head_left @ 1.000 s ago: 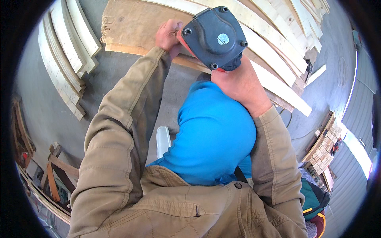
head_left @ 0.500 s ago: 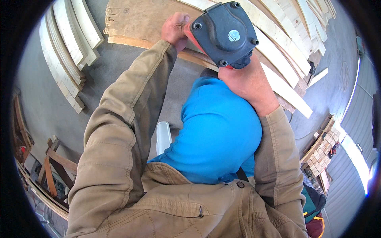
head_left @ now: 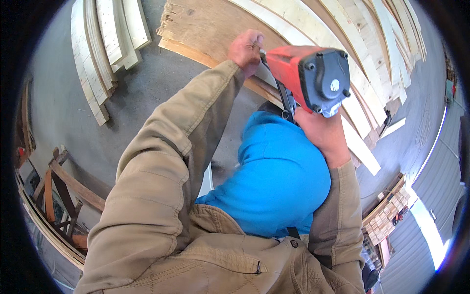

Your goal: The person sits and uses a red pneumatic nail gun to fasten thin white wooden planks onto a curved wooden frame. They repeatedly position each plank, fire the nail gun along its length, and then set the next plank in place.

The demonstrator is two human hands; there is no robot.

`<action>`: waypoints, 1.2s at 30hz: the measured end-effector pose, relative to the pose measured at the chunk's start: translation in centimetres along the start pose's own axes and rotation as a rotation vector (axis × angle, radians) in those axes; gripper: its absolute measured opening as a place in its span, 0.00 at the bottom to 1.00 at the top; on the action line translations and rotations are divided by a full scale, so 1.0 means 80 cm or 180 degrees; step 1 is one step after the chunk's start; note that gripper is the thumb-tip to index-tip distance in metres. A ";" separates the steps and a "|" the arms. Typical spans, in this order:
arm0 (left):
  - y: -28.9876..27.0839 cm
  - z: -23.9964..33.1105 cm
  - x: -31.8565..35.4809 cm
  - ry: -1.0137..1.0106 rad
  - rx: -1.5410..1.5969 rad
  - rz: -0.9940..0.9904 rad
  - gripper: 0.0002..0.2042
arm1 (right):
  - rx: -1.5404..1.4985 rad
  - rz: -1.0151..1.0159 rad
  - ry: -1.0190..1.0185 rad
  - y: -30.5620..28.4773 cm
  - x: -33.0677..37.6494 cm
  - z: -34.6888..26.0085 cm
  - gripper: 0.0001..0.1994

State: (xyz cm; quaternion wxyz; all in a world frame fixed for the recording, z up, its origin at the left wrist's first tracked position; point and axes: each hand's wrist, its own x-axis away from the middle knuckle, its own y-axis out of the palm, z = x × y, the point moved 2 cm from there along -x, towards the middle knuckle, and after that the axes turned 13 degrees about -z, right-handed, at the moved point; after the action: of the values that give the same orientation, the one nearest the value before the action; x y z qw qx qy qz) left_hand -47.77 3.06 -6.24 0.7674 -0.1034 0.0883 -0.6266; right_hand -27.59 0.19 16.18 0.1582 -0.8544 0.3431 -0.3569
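Note:
My right hand (head_left: 324,136) is wrapped round the grip of a red nail gun (head_left: 288,68) with a dark cap, above my blue-clad leg (head_left: 279,171). The gun's narrow black magazine (head_left: 285,94) shows below its body. My left hand (head_left: 246,53) is closed by the gun's nose, over the near edge of a wide brown plywood board (head_left: 210,24). What its fingers pinch, if anything, is hidden. A strip of wood (head_left: 191,51) runs along the board's near edge.
Long pale boards (head_left: 338,29) lie fanned out at the far right. Curved-looking planks (head_left: 93,54) are stacked on the grey floor at the left. A wooden frame (head_left: 68,181) stands at the lower left. Small cut blocks (head_left: 387,220) are piled at the right.
The nail gun has tipped, so its red side and magazine now show, and it sits farther right and lower. My left hand has shifted right in view, and the whole view has swung somewhat.

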 end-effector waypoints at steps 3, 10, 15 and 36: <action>-0.004 0.010 -0.002 -0.0037 -0.0031 -0.0033 0.05 | -0.0068 0.0099 -0.0397 -0.001 0.001 -0.002 0.10; -0.003 0.010 0.000 0.0190 -0.0212 0.0081 0.07 | -0.0078 0.0026 -0.0171 -0.001 0.005 -0.002 0.11; -0.004 0.014 0.000 0.0073 -0.0214 0.0040 0.05 | -0.0171 -0.0117 -0.0166 0.000 0.004 -0.001 0.18; 0.005 -0.010 -0.003 0.0036 0.0052 0.0001 0.06 | -0.0565 0.0119 -0.0337 0.008 0.004 0.009 0.21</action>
State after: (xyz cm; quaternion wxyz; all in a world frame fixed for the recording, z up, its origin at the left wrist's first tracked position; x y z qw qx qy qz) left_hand -47.66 3.36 -7.14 0.7677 -0.0936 0.0874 -0.6278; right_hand -27.22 -0.50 15.46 0.1064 -0.8761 0.3803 -0.2765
